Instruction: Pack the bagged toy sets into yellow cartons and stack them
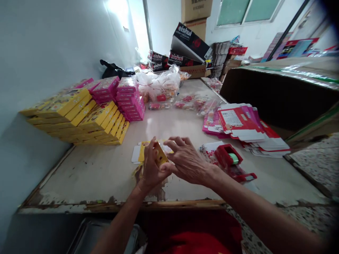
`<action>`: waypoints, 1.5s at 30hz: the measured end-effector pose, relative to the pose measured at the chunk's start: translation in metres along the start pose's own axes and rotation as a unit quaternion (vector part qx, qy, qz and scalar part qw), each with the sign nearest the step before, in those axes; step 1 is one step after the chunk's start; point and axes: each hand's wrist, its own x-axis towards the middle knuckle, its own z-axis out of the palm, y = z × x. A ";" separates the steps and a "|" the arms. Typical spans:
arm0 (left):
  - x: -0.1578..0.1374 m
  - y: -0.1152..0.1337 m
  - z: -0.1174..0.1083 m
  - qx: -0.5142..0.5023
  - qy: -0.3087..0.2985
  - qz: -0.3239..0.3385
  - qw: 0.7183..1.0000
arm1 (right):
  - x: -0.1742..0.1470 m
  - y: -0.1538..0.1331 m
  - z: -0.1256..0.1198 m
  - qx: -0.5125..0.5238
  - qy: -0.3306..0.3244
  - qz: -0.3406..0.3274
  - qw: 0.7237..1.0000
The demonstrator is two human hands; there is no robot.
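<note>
A small yellow box (161, 157) is tilted up above the near part of the table, between my two hands. My left hand (150, 164) is closed round its left side, fingers up and thumb low. My right hand (184, 158) touches its right side, thumb at the lower edge and the bent fingers near its upper end. Beneath and behind them a flat yellow and white carton (136, 154) lies on the table, partly hidden by my hands. Right of my right hand sits a red tape dispenser (221, 155) with a greenish roll.
Stacked yellow boxes (97, 121) and pink boxes (131, 100) stand at the left. Flat red and pink cartons (238, 121) lie right, before a large open cardboard box (251, 88). Clear bags (164, 84) and small packets (185, 102) lie farther back.
</note>
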 end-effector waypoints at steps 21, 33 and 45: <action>0.031 0.009 -0.048 -0.313 0.027 -0.049 0.948 | -0.003 0.025 0.072 0.549 0.177 0.131 0.806; -0.019 0.013 -0.012 -0.249 0.136 -0.063 0.957 | -0.023 0.009 0.073 0.466 0.353 0.172 0.793; -0.031 -0.014 -0.017 -0.122 0.051 0.049 0.990 | -0.038 0.015 0.094 0.379 0.392 0.085 0.834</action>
